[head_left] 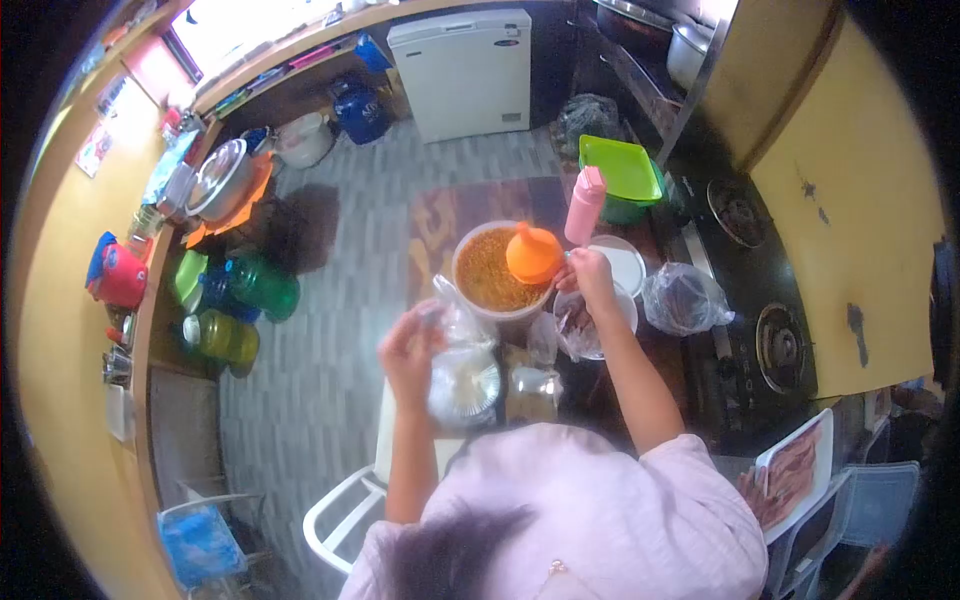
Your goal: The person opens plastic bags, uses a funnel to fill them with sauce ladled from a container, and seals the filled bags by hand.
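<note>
My right hand (587, 278) is closed, its fingertips pinched at the lower right edge of an orange funnel (534, 254). The funnel lies over the right part of a round tub (490, 272) filled with brownish-orange food. To the left, my left hand (408, 350) is blurred, its fingers curled at the edge of a clear plastic bag (462, 318). More clear plastic (465, 385) sits below that bag. Right of the tub are a bowl with dark contents in plastic (590, 325), a white round lid (620, 262) and a pink bottle (586, 205).
A green-lidded container (620, 168) stands behind the bottle. A knotted clear bag (687, 300) lies beside the black gas stove (745, 330). Another person's hand touches a tray of meat (795, 470) at lower right. A white chair (345, 510) is at lower left; a white freezer (460, 75) stands behind.
</note>
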Tool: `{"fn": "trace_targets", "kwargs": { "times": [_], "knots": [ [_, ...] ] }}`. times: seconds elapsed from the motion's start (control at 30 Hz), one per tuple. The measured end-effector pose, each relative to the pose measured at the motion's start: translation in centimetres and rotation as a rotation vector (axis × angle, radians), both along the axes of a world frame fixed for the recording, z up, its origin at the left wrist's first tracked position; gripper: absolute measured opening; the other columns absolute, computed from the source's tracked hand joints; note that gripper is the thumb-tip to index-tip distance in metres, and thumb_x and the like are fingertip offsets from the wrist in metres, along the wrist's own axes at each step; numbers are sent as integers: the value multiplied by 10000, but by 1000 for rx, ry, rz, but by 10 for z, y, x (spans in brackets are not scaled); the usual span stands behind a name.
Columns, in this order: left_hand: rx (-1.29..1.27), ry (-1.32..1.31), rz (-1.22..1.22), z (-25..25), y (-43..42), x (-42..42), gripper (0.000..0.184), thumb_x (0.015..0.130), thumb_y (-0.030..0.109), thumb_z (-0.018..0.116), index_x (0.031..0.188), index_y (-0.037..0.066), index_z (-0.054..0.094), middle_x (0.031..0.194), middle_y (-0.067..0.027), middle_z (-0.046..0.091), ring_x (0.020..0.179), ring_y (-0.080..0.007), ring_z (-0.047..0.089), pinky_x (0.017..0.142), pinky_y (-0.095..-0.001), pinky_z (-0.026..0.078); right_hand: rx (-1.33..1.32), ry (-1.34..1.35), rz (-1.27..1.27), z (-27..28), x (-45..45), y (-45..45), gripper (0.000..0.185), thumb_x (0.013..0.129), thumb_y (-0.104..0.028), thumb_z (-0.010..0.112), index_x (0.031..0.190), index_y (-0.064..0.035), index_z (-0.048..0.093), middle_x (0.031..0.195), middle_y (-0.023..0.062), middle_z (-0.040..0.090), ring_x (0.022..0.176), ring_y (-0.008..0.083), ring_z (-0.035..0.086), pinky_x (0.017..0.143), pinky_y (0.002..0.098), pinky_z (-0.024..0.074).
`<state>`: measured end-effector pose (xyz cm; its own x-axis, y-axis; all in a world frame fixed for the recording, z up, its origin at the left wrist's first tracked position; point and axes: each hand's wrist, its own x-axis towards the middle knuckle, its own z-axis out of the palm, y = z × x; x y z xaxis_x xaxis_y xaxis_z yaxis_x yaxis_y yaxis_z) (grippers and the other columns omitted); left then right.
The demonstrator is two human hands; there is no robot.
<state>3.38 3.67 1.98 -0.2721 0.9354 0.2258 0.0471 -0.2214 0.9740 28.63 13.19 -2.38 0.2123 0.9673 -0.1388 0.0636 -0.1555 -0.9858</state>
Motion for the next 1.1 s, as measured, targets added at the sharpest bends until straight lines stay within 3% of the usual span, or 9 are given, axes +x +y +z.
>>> {"fn": "trace_targets", "kwargs": {
  "times": [0.3,0.37,0.47,0.6,0.63,0.67,0.7,0.9,1.1],
  "knots": [
    [258,166,302,40,-22,-22,149,789,-4,580,925,-15,640,914,-84,596,882,-153,544,798,-269,414,192,231,60,3,-10,-31,181,853,-120,468,863,23,580,674,73,610,515,139,602,472,258,500],
    [264,220,396,39,-27,-37,176,812,35,556,966,-15,626,925,-51,589,861,-150,552,810,-275,424,245,27,158,21,-30,-59,189,867,-153,472,880,-4,587,662,58,596,545,128,586,502,277,486],
    [310,432,428,37,-34,-66,217,794,54,545,978,-34,619,963,-104,613,901,-175,560,822,-298,424,648,-303,380,-10,-52,-87,109,778,-93,524,752,0,575,633,164,565,567,289,575,538,380,454],
    [307,593,446,48,-35,-61,250,810,114,521,972,-52,613,989,-144,604,914,-232,561,804,-325,431,229,-651,616,-207,-127,-79,250,738,-256,522,768,-37,640,645,172,603,607,308,611,560,411,487],
    [316,584,419,50,-30,-55,246,809,112,523,968,-52,612,984,-143,604,909,-231,561,801,-324,431,99,-471,727,-229,-129,-73,261,751,-271,525,714,-44,648,661,167,613,635,296,621,579,400,491],
    [323,589,417,49,-25,-50,242,807,110,525,963,-53,612,978,-142,603,904,-230,560,798,-324,432,82,-552,540,-251,-140,-77,302,785,-263,504,684,-20,651,674,167,628,622,281,628,577,381,503],
    [323,588,398,48,-21,-45,238,806,108,527,959,-53,612,973,-142,603,899,-230,560,795,-324,432,-353,-414,524,-359,-192,-44,343,822,-230,469,700,42,637,684,179,635,589,274,631,549,373,505],
    [358,572,311,47,-2,-27,215,799,97,537,933,-53,611,941,-137,600,870,-226,557,775,-322,435,394,-318,259,-69,-14,-94,149,778,-93,495,753,11,599,676,131,567,607,226,580,555,340,482],
    [372,536,228,46,12,-13,193,791,86,547,907,-54,610,908,-133,598,841,-223,554,756,-320,437,433,-221,-1173,23,213,-254,179,833,-152,482,928,-5,521,649,105,589,529,139,528,470,256,424]
  ]
}}
